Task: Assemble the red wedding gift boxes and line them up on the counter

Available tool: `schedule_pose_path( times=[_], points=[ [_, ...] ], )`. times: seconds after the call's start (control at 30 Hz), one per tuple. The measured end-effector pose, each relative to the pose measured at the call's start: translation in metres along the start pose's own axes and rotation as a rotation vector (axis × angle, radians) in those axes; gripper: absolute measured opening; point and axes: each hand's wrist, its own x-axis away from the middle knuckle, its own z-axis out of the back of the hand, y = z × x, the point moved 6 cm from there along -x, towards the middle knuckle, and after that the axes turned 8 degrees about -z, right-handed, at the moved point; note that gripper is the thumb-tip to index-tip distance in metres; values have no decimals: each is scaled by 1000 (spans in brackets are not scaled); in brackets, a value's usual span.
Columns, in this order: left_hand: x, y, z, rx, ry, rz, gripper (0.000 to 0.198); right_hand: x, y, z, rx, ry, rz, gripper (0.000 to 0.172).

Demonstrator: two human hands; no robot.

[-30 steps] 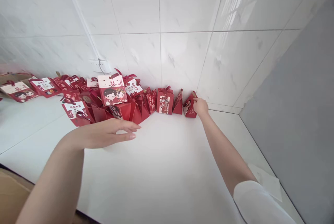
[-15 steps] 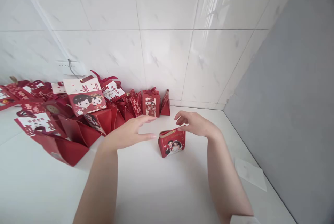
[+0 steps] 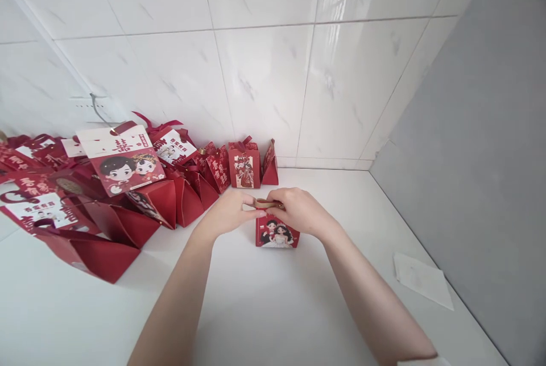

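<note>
A small red gift box with a cartoon couple printed on its front stands on the white counter in front of me. My left hand and my right hand meet over its top. Both pinch the gold handle strip at the box's upper edge, fingers closed on it. The top of the box is mostly hidden under my fingers.
A heap of red gift bags and boxes covers the left of the counter up to the tiled wall. Two more small red boxes stand against the wall behind my hands. A white paper sheet lies at the right by a grey panel.
My right hand brought the box from the wall to the counter's middle. My left hand came in from the left. Both hands have closed on its top.
</note>
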Motion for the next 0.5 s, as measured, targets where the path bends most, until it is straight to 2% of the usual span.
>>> schedule_pose_path(
  times=[0.1,0.3,0.5],
  points=[
    [1,0,10,125,50,-30,29,-5,3,5,-159,72,-10,15],
    [5,-7,12,129,-53,9,23,-8,16,11,-389,47,-42,3],
    [-4,5,3,213,87,-31,25,-4,18,15,-425,-14,-21,5]
  ],
)
